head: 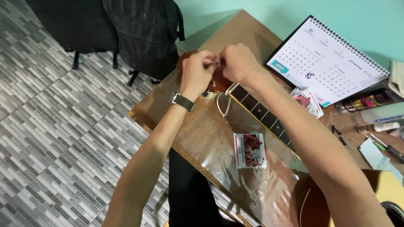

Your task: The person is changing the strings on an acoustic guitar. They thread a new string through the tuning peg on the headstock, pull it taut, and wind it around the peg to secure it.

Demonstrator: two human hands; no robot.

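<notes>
Both hands meet in the upper middle of the frame over the headstock [215,82] of a guitar [269,120]. The left hand [197,73], with a watch [182,101] on its wrist, is curled, its fingertips bunched at the headstock's upper edge. The right hand [239,63] is likewise curled, fingers drawn in toward the same spot. Something small and pale shows between the two sets of fingertips, but what it is, and whether either hand truly pinches it, cannot be told, as the knuckles cover the contact.

Most of the headstock is hidden under the hands; only reddish-brown wood and a pale tuning peg peek out below the left palm. The dark fretted neck runs down to the right until the right forearm crosses it. The body [389,189] is cut off at the lower right corner.

A loose white string [223,105] loops on the wooden table [189,122] just below the hands. A small printed packet [250,150] lies mid-table (a second one sits near the calendar [326,61] at upper right). Tubes and tools at the right edge are partly cropped.
</notes>
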